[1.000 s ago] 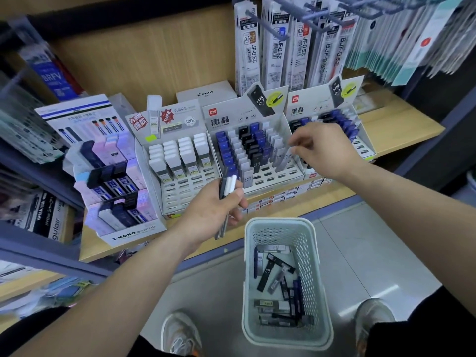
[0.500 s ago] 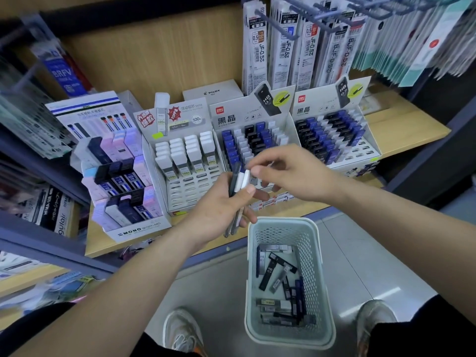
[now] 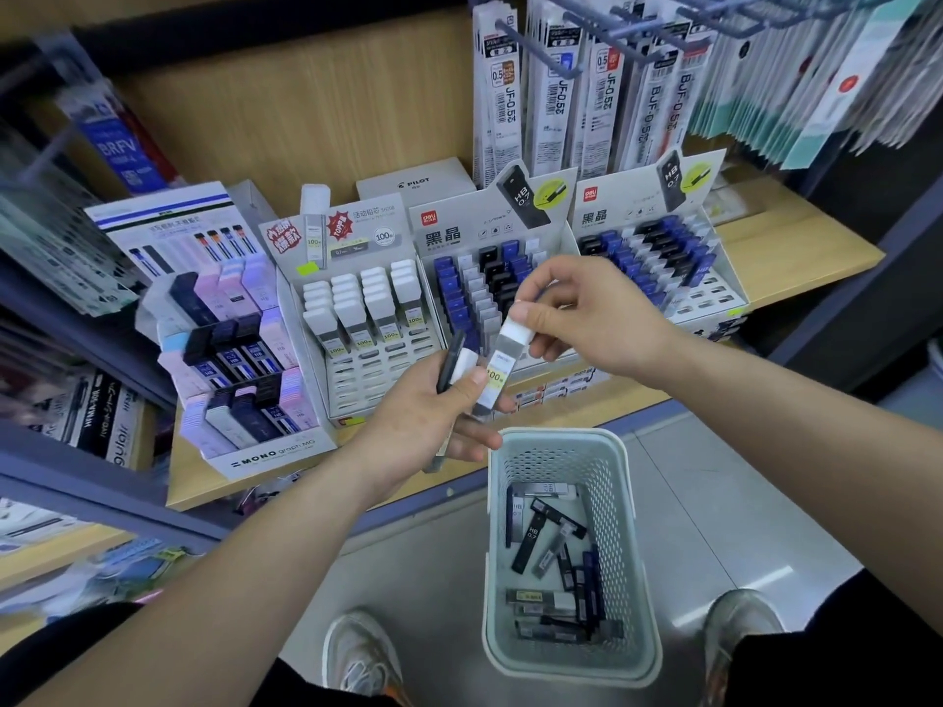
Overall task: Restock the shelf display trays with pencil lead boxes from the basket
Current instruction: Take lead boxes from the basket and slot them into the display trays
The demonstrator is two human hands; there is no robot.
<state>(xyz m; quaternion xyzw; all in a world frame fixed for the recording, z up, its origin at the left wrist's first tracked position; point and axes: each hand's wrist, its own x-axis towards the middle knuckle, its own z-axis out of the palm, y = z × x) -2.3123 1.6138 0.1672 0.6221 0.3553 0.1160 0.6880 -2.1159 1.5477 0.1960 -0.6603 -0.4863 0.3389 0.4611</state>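
Wooden shelf carries display trays printed "MONO graph MG", "PILOT" and "HB 0.7". The right hand has its fingers pinched on the white cap of a lead box labelled "100". The left hand has its fingers clamped round spare boxes just beside it. Below the fingers, a basket holds loose boxes, one reading "HB 0.7".

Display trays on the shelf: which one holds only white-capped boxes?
The tray with the red starburst header, second from the left. The others mix colours: pastel and dark, or blue, black and white.
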